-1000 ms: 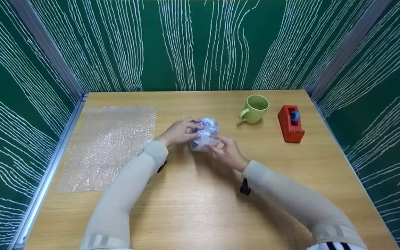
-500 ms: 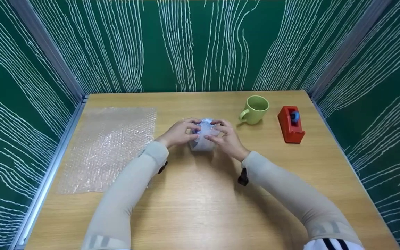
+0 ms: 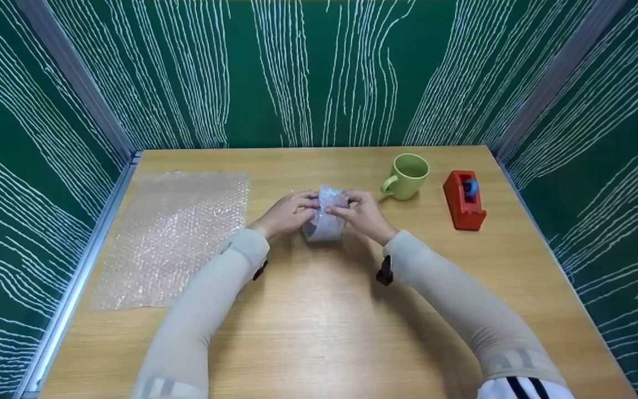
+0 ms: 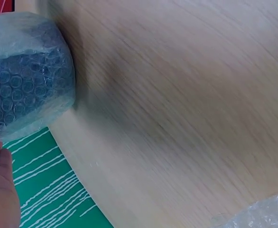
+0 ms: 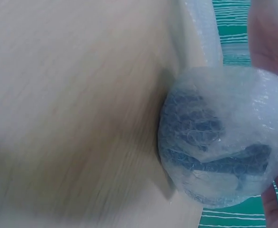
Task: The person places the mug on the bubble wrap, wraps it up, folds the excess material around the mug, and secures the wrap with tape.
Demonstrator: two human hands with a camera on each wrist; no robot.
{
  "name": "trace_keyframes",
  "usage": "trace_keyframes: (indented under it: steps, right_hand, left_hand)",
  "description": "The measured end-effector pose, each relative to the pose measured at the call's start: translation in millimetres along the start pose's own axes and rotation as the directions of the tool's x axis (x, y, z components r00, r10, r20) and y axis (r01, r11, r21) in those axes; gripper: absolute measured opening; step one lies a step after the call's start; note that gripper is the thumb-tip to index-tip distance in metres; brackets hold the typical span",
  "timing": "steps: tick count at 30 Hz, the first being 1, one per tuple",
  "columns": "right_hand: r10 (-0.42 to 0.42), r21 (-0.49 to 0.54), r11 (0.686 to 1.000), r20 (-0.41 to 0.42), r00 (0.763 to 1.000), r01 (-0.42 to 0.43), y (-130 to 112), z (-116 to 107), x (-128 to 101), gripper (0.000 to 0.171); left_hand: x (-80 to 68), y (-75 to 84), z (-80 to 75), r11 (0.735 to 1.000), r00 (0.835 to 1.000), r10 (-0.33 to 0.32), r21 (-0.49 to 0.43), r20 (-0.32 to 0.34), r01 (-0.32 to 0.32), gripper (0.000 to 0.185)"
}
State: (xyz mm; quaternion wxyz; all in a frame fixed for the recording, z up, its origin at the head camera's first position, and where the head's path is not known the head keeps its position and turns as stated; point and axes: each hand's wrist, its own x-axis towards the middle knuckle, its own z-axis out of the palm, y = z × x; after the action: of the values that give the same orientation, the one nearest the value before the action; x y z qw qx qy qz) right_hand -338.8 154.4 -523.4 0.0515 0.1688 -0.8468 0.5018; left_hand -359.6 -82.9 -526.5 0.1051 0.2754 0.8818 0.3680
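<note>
A bubble-wrapped bundle point(image 3: 323, 228) stands on the wooden table between both hands; something dark bluish shows through its wrapping in the left wrist view, but its kind is hidden. My left hand point(image 3: 287, 214) holds the bundle from its left side, with fingers bent over the upper part. On the other side, my right hand point(image 3: 368, 215) pinches the bubble wrap at the top with thumb and fingers. A flap of wrap rises between the two hands. From the right wrist view the bundle point(image 5: 219, 137) looks rounded, with folded layers.
On the left of the table lies a flat sheet of bubble wrap point(image 3: 178, 233). A green mug point(image 3: 409, 177) stands at the back right, beside a red tape dispenser point(image 3: 463, 202) with blue tape. Green walls with white lines point(image 3: 319, 72) enclose the table.
My right hand has moved up from the bundle's front right to its top, folding the loose wrap over and inward. The left hand has stayed nearly in place.
</note>
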Motion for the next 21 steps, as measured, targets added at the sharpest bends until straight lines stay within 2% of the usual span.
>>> trace_keyframes:
  steps: [8,15,18,21]
  right_hand:
    - [0.106,0.079,0.991,0.061,0.992,-0.111,-1,-1,9,0.025]
    - [0.1,0.088,0.99,0.129,0.987,-0.112,2,-11,12,0.023]
    - [0.12,0.107,0.985,0.122,0.985,-0.133,5,-16,11,0.02]
    - [0.13,0.139,0.98,0.096,0.987,-0.143,8,-17,9,0.016]
  left_hand:
    - [-3.8,-1.7,5.8,0.999,0.999,-0.021,-0.027,-0.032,0.02,0.064]
    - [-3.5,-3.5,12.5,0.996,0.996,-0.029,-0.083,-0.09,0.022,0.049]
    - [-3.4,-3.6,15.6,0.996,0.994,-0.01,-0.087,-0.107,0.001,0.047]
    - [-4.5,-4.0,18.9,0.996,0.992,-0.008,-0.088,-0.124,-0.003,0.053]
